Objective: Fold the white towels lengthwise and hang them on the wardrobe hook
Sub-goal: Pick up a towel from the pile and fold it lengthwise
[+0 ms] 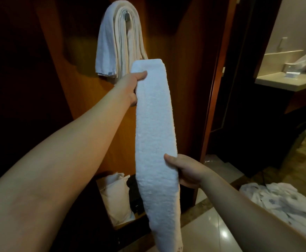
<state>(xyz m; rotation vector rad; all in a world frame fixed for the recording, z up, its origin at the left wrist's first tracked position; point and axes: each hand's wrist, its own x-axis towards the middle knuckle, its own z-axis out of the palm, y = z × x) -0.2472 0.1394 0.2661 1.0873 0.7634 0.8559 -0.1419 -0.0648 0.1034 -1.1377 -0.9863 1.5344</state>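
White towel (155, 135), folded lengthwise into a narrow strip, held upright before the wardrobe panel (184, 70). My right hand (186, 171) grips its lower part, thumb across the front; tail hangs below toward the floor. My left hand (132, 86) pinches it near the folded top, thumb on the face. Beyond, more folded white towels (117, 39) hang draped over the wardrobe hook (127, 16), just above the strip's top.
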